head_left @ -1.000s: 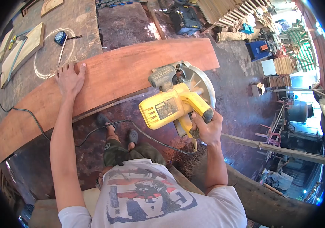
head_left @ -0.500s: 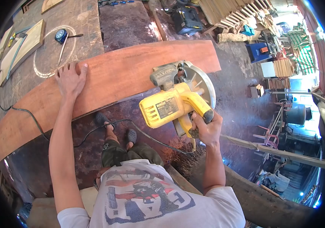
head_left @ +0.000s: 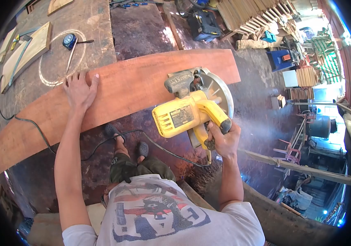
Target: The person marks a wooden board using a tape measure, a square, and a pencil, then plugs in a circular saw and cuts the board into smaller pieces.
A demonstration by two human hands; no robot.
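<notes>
- Left hand (head_left: 80, 91) spread flat on the long reddish-brown wooden board (head_left: 126, 88).
- Right hand (head_left: 226, 140) clamped around the handle (head_left: 216, 113) of the yellow-and-black circular saw (head_left: 179, 116), which overlaps the board at the left hand's three o'clock.
- Blue tape measure (head_left: 69, 41) at the left hand's twelve o'clock, on the worn brown wooden tabletop (head_left: 91, 22).

Saw (head_left: 194, 104) hides pt. of plank (head_left: 134, 82); label (head_left: 182, 117) fine print seems illegible.

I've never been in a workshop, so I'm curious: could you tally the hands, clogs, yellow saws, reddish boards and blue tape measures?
Hands: 2 (left hand, right hand)
Clogs: 2
Yellow saw: 1
Reddish board: 1
Blue tape measure: 1
Total: 7
</notes>
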